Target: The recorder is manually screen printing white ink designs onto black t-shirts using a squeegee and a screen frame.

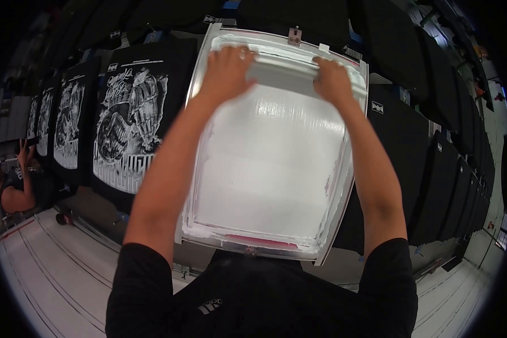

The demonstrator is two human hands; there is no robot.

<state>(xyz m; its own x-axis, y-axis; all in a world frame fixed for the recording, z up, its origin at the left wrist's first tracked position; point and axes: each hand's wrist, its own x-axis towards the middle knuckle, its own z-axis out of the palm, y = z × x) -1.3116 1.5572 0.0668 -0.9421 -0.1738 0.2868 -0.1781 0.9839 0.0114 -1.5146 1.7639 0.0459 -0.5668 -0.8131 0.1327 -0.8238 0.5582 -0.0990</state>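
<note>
A screen-printing frame (267, 163) covered in white ink lies in front of me, with a smear of pink along its lower edge. Both hands are near its far end, gripping a pale squeegee (281, 66) that lies across the screen. My left hand (225, 73) has its fingers over the bar's left part, the thumb blurred. My right hand (332, 81) holds the right part, fingers curled over it. A small metal clamp (294, 35) sits at the middle of the frame's far edge.
Black garments with white printed artwork (127, 129) lie on boards to the left. Plain black garments on boards (400, 169) run along the right. A co-worker (22, 191) is at the far left with an arm raised. Floor (50, 270) shows below.
</note>
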